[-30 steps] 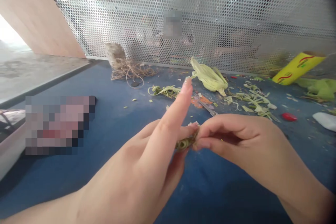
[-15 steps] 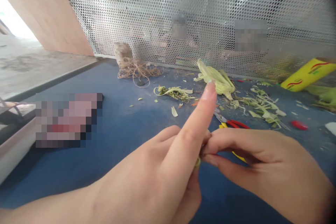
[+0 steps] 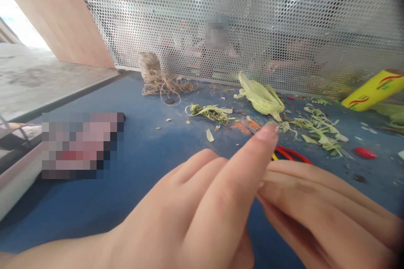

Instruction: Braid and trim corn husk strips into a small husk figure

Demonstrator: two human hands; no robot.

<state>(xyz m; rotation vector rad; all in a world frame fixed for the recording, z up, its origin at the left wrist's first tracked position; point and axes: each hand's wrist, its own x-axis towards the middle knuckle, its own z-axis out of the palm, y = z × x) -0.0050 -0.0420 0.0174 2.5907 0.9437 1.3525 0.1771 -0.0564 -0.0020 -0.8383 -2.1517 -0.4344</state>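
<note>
My left hand fills the lower middle, its index finger stretched out toward the upper right and the other fingers curled. My right hand comes in from the lower right, fingers pressed together against the left hand's fingertips. Whatever they pinch between them is hidden behind the left hand. Just beyond the fingertips lie red-and-yellow handled scissors on the blue table. Farther back sit a pale green corn husk and piles of shredded husk strips.
A perforated metal screen closes off the back of the table. A bundle of brown twine lies by it. A yellow tube rests at the far right, a small red piece nearby. More husk scraps are strewn right.
Both hands have come closer to the camera and lower in view. The green husk piece seen pinched between the fingers a second ago is now hidden. The left index finger has tilted right.
</note>
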